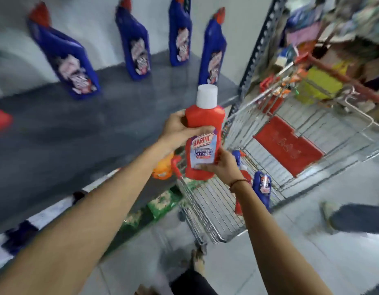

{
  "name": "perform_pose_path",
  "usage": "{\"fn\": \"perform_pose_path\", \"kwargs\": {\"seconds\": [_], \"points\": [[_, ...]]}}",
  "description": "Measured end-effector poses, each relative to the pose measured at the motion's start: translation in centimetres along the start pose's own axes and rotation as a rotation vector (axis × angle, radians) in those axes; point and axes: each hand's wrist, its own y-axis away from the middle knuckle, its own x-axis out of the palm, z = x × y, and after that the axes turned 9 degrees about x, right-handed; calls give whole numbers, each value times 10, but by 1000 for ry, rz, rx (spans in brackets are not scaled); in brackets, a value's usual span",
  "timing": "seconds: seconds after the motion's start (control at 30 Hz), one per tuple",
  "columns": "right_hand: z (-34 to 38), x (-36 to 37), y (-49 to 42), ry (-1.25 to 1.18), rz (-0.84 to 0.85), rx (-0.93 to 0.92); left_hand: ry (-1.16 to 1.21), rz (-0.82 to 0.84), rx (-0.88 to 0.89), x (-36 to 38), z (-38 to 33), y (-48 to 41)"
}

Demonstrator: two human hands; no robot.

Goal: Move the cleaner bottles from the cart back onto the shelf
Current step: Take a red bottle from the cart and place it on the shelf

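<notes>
A red cleaner bottle [203,133] with a white cap is upright in both my hands, above the gap between shelf and cart. My left hand [180,133] grips its upper body from the left. My right hand [222,166] holds its lower right corner. Several blue cleaner bottles with red caps stand on the grey shelf [88,128], the nearest [213,52] just behind the held bottle. In the wire cart [216,216] lie a blue bottle [263,188] and a red one [241,201], partly hidden by my right wrist.
A red object [0,120] sits at the shelf's left edge. The cart has a red flap [288,146]. Green packets [163,203] fill the lower shelf. Another person's shoe and leg [354,218] stand right of the cart. Cluttered goods are at the upper right.
</notes>
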Motion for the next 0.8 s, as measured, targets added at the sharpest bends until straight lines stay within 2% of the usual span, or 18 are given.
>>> {"fn": "perform_pose_path", "kwargs": {"seconds": [0.13,0.3,0.5,0.7,0.8], "points": [[62,33,13,-5,63,-184,-22,-40,106,-64,-48,27],[132,107,24,69,143,-334,-129,-173,164,-159,-75,86],[189,246,47,99,348,-474,-328,-401,145,-274,-97,178],[221,367,77,101,571,-522,-495,-584,80,-355,-106,251],[232,409,90,142,628,-556,-538,-668,70,-384,-102,276]]}}
